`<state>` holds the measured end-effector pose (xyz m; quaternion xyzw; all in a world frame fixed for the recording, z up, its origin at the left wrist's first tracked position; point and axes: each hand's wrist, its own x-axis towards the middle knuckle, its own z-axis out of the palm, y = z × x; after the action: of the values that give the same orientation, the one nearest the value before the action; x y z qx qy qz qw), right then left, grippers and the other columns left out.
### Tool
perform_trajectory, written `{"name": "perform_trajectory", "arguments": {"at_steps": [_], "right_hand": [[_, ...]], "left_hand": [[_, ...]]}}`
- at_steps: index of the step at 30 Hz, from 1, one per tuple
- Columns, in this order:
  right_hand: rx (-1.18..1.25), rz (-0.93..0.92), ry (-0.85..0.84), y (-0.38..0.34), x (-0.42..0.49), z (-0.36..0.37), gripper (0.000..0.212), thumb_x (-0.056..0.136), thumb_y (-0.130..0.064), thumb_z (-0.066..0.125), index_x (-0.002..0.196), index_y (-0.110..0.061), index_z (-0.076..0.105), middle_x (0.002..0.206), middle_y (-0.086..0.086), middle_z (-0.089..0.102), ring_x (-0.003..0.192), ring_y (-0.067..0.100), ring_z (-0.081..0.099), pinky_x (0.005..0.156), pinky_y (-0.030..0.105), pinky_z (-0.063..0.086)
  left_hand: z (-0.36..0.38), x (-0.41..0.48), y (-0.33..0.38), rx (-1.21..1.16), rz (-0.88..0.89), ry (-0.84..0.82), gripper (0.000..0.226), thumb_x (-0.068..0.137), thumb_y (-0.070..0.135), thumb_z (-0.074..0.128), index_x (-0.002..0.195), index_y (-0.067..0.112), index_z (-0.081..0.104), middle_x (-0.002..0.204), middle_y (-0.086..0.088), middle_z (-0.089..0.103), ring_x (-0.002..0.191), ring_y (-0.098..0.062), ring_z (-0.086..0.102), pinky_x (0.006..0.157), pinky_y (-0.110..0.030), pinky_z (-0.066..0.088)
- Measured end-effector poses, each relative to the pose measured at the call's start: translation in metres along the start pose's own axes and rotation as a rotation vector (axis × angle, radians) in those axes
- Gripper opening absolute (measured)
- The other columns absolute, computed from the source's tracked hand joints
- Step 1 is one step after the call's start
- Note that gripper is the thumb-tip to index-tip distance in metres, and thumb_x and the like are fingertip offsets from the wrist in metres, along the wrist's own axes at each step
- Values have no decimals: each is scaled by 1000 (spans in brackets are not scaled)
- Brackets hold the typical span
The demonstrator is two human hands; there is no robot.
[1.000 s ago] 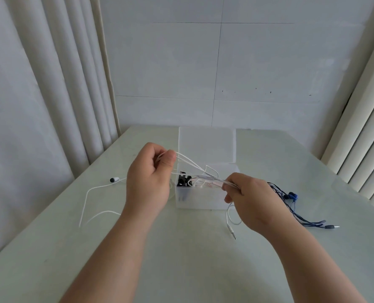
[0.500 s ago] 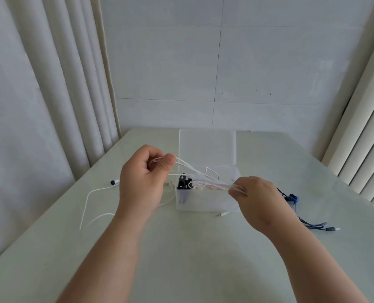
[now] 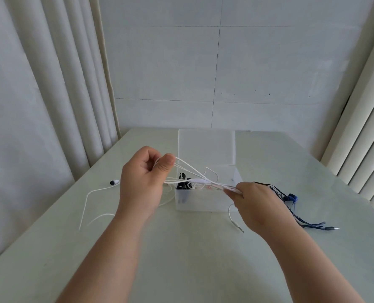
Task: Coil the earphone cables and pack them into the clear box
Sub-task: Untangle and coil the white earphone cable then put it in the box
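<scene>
Pale green tabletop [image 3: 181, 254], white curtains [image 3: 50, 88] on the left, tiled wall [image 3: 225, 62] at the far end. Left hand [image 3: 141, 184] is up, thumb and fingers pinching several strands of the white earphone cable [image 3: 192, 171]. Those strands run taut across to the right hand [image 3: 256, 204], whose fingers are curled tight around the bundle. It's all held above the clear box [image 3: 203, 202], mid-table, with its lid [image 3: 205, 147] standing open at the far side. Black earphones [image 3: 182, 182] sit inside, at the left end. One white earbud [image 3: 114, 182] trails on the table to the left, and the jack plug [image 3: 238, 226] shows near the right wrist. Blue earphones [image 3: 291, 197] lie loose, right of the box.
</scene>
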<state>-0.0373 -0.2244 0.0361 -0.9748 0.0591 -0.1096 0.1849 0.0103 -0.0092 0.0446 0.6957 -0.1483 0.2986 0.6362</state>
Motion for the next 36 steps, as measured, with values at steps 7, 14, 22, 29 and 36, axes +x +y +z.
{"name": "perform_trajectory", "arguments": {"at_steps": [7,14,22,29,36], "right_hand": [[17,111,76,5,3,0,45,102,-38,36,62,-18,37,64,-1,47,54,15,42,47,30,30],[91,43,82,3,0,0,32,97,-32,46,71,-15,48,64,0,55,59,22,49,49,32,33],[273,4,-127,3,3,-4,41,92,-47,54,62,-19,57,45,-10,50,39,5,40,46,26,30],[270,50,-55,5,5,-7,56,85,-54,56,66,-2,58,34,-13,43,32,7,34,35,18,22],[372,62,-279,13,2,-5,63,77,-60,65,48,-20,25,44,-10,24,41,14,20,47,29,17]], "left_hand": [[4,-2,5,-258,-92,-116,32,79,51,61,65,24,51,59,5,62,50,-9,40,48,-19,36],[-2,2,2,-44,-36,-49,29,76,35,72,65,20,49,52,12,40,46,-4,32,44,-14,30],[-1,4,-12,58,-286,117,58,83,65,52,55,15,46,48,12,43,46,-6,35,53,-25,32],[-7,10,-5,-21,-634,-46,63,51,81,62,56,23,38,48,4,32,50,-18,25,54,-33,19],[-5,5,-6,-974,-758,-223,33,69,41,73,57,18,52,67,-1,50,57,-14,45,57,-28,30]]}}
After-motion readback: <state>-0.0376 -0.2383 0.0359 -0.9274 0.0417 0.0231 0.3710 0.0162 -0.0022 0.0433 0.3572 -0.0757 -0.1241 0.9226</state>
